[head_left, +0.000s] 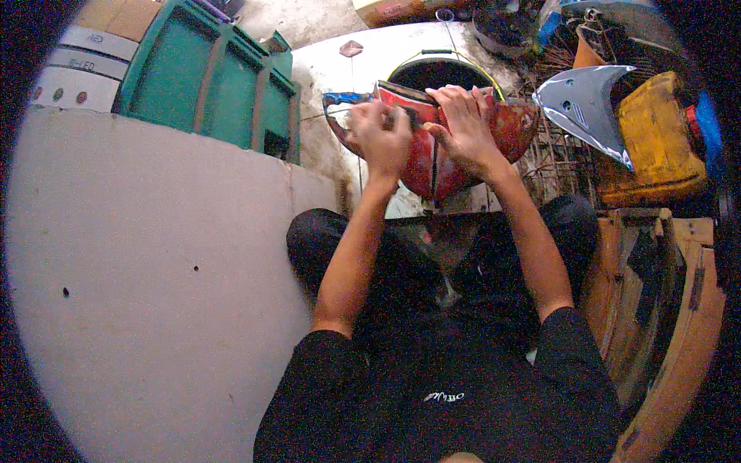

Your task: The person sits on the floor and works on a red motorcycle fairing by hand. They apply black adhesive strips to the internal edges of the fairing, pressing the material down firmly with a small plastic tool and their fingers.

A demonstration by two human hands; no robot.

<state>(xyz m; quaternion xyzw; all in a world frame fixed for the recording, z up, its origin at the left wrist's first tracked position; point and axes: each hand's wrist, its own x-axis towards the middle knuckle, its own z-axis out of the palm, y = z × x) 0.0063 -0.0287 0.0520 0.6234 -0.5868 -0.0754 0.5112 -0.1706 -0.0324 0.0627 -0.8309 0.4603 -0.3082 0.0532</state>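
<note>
A worn red curved panel (418,163), much like a motorcycle body panel, is in front of me above my knees. My left hand (378,140) is over its left part, fingers curled and somewhat blurred; a small dark shape shows by the fingertips, and I cannot make out what it is. With fingers stretched out, my right hand (469,133) presses on the panel's upper right face, thumb pointing left. A white and blue end (340,116) of the panel sticks out past my left hand. Just behind the panel stands a dark bucket (440,71) with a yellow-green rim.
A pale wall (154,255) runs along my left, with green crates (208,77) beyond it. To the right lie a grey fairing piece (588,104), a dirty yellow jerrycan (656,147) and a wooden frame (679,309). Wire racks (559,166) stand beside the light work surface (324,69).
</note>
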